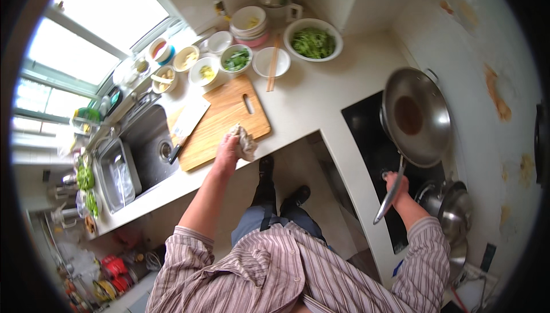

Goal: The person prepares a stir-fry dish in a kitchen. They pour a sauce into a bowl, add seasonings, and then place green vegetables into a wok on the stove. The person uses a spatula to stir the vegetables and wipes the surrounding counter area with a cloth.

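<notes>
My left hand (228,146) grips a crumpled, pale cloth (245,143) over the near edge of a wooden cutting board (230,111). On the board's left side lies a cleaver (192,117) with a black handle. My right hand (397,186) is over the black cooktop (365,119), below the long metal handle (390,199) of a steel wok (438,111). That handle crosses in front of the hand, and a small dark, shiny part shows at the fingertips; whether the fingers grip it is unclear. The wok sits on the cooktop with a brownish patch at its bottom.
Several bowls of cut ingredients, including chopped greens (236,60), line the back counter. Chopsticks (273,66) rest across a white bowl (281,61). A large bowl (339,49) holds leafy greens. The sink (148,158) is at left; metal pans (457,210) stand right of the cooktop.
</notes>
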{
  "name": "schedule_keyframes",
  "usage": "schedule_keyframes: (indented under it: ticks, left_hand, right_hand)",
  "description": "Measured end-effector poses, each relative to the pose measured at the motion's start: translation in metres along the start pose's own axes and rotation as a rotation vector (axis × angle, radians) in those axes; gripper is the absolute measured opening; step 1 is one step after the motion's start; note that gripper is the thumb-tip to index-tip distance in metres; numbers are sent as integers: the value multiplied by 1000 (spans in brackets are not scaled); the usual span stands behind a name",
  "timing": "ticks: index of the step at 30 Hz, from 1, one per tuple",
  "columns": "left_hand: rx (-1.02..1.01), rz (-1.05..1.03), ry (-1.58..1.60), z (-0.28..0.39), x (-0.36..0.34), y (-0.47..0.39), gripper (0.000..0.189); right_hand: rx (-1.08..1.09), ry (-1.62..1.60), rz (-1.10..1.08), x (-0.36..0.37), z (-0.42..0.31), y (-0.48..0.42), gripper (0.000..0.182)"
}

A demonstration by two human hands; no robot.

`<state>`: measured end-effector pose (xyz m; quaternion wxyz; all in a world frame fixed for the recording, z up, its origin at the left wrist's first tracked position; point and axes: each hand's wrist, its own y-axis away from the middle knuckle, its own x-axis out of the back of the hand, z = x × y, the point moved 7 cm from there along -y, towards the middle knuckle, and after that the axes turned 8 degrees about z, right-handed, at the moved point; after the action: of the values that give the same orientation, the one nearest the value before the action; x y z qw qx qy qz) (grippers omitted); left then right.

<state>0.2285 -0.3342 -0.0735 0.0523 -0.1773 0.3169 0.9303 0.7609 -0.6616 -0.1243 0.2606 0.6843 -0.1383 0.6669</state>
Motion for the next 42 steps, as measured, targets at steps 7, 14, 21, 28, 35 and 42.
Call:
schedule_keyframes:
  ticks: [7,14,21,28,35,42]
  left_hand:
    - [-241,185,-108,42,28,-23,28]
    - [-787,519,-1396,110,36,-92,46]
    - [-1122,285,-1401,83,-52,-104,41]
    - [-747,53,-686,66,-28,-49,37]
    - [-182,133,42,41,46,-31,37]
    - [-362,340,32,109,143,-27,31]
  right_hand:
    - [197,179,-14,36,-33,3,18]
    - [152,322,-67,42,-38,6,19]
    - [208,353,-48,41,-38,9,20]
    - [172,157,-16,54,-39,15,19]
    - [301,219,-23,45,-34,2,20]
    - [321,151,20,49,-38,8,16]
